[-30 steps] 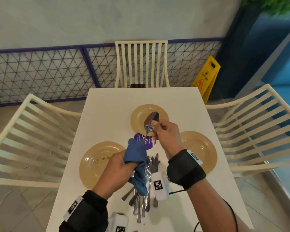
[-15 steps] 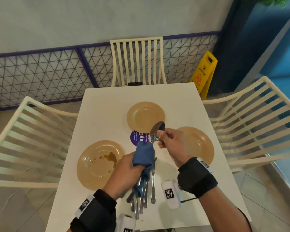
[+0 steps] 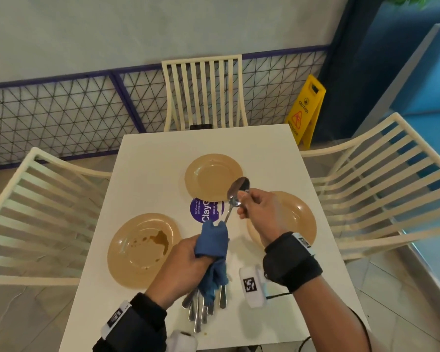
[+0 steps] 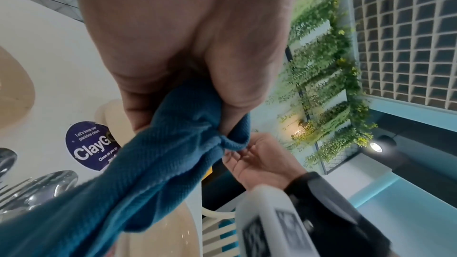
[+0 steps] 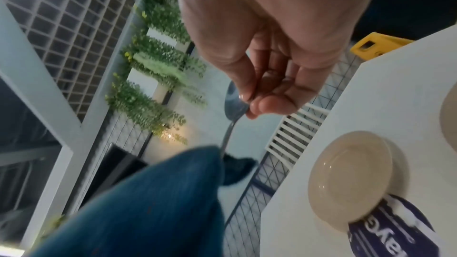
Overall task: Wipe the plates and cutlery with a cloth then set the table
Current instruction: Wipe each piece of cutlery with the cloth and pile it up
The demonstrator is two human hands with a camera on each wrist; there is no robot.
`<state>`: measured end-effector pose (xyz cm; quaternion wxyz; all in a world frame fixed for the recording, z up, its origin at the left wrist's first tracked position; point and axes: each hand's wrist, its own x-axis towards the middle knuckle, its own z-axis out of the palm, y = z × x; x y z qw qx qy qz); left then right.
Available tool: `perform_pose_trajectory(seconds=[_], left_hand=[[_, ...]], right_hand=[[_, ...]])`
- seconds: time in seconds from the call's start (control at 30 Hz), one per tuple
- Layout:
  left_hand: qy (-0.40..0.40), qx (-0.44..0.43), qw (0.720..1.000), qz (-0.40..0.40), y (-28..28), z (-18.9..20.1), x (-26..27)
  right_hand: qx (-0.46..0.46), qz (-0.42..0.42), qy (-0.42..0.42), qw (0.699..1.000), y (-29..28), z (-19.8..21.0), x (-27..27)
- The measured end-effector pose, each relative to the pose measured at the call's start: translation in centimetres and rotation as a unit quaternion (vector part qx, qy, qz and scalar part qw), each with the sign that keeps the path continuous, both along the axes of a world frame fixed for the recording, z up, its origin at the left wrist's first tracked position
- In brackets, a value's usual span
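My right hand (image 3: 257, 212) pinches a metal spoon (image 3: 236, 191) by its bowel end, bowl up, above the table; the wrist view shows the spoon (image 5: 233, 105) between fingertips. My left hand (image 3: 186, 262) grips a blue cloth (image 3: 212, 247) wrapped round the spoon's handle, and the cloth (image 4: 158, 163) bunches under the thumb. Under the cloth lies a pile of cutlery (image 3: 201, 308). Three tan plates sit on the white table (image 3: 148, 153): a stained one (image 3: 142, 248) at left, a far one (image 3: 211, 176), and one (image 3: 300, 219) under my right hand.
A round purple sticker (image 3: 205, 210) marks the table centre. Cream slatted chairs stand at the far end (image 3: 203, 92), at left (image 3: 36, 212) and at right (image 3: 381, 186). A yellow caution sign (image 3: 305, 107) stands on the floor at back right, beside a mesh fence.
Both hands with spoon and cloth shifted right and slightly nearer. The cloth slid down the spoon's handle away from the bowl.
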<state>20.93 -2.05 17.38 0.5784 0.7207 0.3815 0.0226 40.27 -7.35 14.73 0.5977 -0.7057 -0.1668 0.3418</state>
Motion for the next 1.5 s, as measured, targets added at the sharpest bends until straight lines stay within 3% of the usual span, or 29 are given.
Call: perform_pose_trajectory(seconds=[0.13,0.3,0.47,0.63,0.73,0.83,1.07,1.2,1.5], left_hand=[[-0.003,0.048,0.997,0.056,0.6,-0.4,1.6],[0.019,0.022,0.999,-0.022,-0.9,-1.5,0.6],[0.012,0.033,0.998,0.046,0.6,-1.6,1.7],[0.036,0.015,0.999,-0.025,0.4,-1.8,0.8],[0.072,0.015,0.997,-0.030,1.3,-2.6,-1.4],[0.097,0.015,0.995,0.027,2.6,-2.8,-3.7],[0.066,-0.027,0.985,0.155,4.8,-2.4,-7.1],[0.065,-0.022,0.979,0.192,5.8,-3.0,-9.4],[0.052,-0.032,0.969,0.238,7.9,-3.3,-12.2]], right_hand=[[-0.040,0.087,-0.035,0.995,-0.6,-1.3,-3.3],[-0.009,-0.009,0.004,1.000,-0.9,-1.6,0.4],[-0.041,0.069,-0.019,0.997,-0.9,-3.0,-3.2],[-0.012,-0.041,0.074,0.996,-0.1,-3.4,1.1],[-0.035,-0.074,0.084,0.993,-0.4,-4.5,2.8],[-0.076,-0.078,0.109,0.988,-0.7,-7.0,2.4],[-0.199,-0.021,0.130,0.971,-1.4,-15.7,-2.0],[-0.288,-0.012,0.103,0.952,-1.4,-19.8,-3.6],[-0.371,0.059,0.068,0.924,-0.6,-19.1,-4.4]])
